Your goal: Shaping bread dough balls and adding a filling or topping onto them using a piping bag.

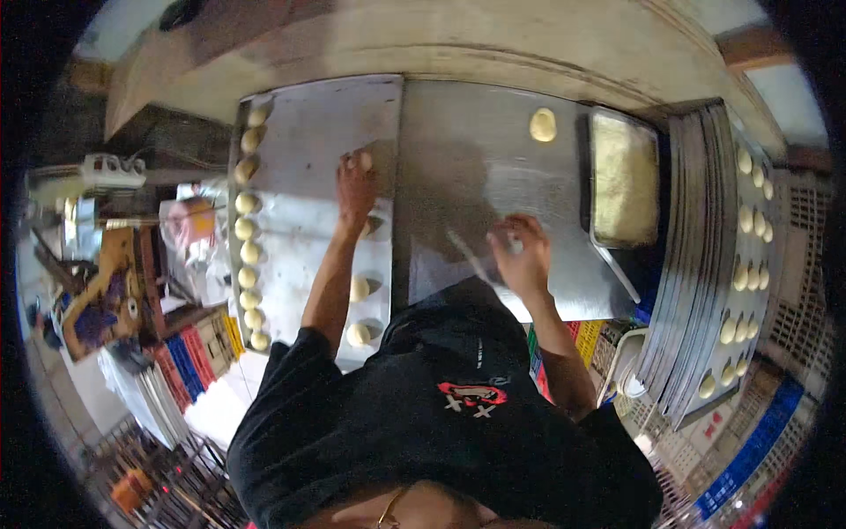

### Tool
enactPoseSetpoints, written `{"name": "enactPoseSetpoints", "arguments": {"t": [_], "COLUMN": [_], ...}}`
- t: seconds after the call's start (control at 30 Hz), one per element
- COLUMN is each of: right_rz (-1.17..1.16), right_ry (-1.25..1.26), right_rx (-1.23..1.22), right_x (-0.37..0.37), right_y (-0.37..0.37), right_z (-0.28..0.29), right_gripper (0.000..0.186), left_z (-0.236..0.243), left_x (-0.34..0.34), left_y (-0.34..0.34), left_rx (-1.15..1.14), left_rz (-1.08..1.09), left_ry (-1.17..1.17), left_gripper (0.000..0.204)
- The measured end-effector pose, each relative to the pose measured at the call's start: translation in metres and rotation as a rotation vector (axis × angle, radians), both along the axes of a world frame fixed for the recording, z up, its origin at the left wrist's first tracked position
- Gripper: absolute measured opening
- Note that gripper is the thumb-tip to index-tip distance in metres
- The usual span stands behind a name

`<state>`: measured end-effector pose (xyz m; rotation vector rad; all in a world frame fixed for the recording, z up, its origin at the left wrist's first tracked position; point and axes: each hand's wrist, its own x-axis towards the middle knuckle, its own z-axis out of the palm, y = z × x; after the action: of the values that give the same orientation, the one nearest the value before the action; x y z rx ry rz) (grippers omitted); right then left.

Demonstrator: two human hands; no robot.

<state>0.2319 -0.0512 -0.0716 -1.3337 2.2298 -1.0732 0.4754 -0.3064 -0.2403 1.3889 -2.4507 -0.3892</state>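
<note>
My left hand [356, 192] reaches over the left metal tray [304, 141]. Its fingers are closed round a small pale dough ball [367, 162], mostly covered by them. Down the tray's right side sit more dough balls [359, 288], one partly behind my wrist; a row of several [248, 229] lines its left edge. Above the bare metal worktop [441, 132], my right hand [522, 256] has curled fingers, and a pale spot shows between thumb and fingers, too blurred to name. A thin light strip [471, 256] lies left of it. A flattened dough piece [543, 125] rests farther back.
Right of the worktop stands a rectangular pan [625, 181] with a pale yellowish content. Beyond it is a tall stack of metal trays [701, 264]; the outermost bears several dough balls [753, 278]. Coloured crates [189, 357] stand lower left. A wall [423, 40] runs behind.
</note>
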Motion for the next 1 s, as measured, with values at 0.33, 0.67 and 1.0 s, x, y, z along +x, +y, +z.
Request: {"name": "enactPoseSetpoints", "arguments": {"t": [0.33, 0.67, 1.0], "right_rz": [-0.457, -0.441, -0.433], "right_ry": [0.530, 0.024, -1.093], "right_rx": [-0.047, -0.580, -0.516], "right_x": [-0.155, -0.132, -0.038], "right_y": [-0.080, -0.151, -0.029], "right_z": [-0.157, -0.071, -0.015], "right_gripper": [0.023, 0.015, 0.021], "left_z": [0.089, 0.092, 0.149], "left_x": [-0.044, -0.116, -0.169], "left_y": [0.039, 0.096, 0.127], "left_rx": [-0.137, 0.574, 1.819], "left_rz": [0.162, 0.167, 0.166], "left_ry": [0.128, 0.924, 1.480], "left_gripper": [0.057, 0.035, 0.069]}}
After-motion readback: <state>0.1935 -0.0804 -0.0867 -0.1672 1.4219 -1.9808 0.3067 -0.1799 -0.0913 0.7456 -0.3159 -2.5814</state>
